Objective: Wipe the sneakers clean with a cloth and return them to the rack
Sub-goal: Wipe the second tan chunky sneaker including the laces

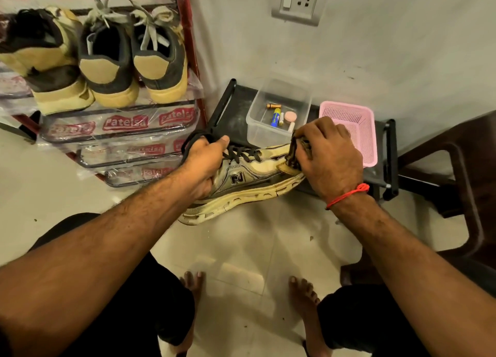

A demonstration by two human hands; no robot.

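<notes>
Gripping both hands: left (205,160) holds chunky-soled sneaker (249,179), right (328,155) bunches cloth (295,152).

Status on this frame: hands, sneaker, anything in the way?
Left hand grips sneaker at the collar. Right hand presses cloth on the toe. Sneaker off the rack, mid-wipe. Clear tub close behind; nothing blocking.

The sneaker (249,179) between the hands is cream-yellow with black laces and a dark "N"; the cloth (296,152) under the right hand (328,158) is mottled brown and black. Beyond that hand is a pink basket (357,131); its wrist bears a red thread (349,194).
</notes>
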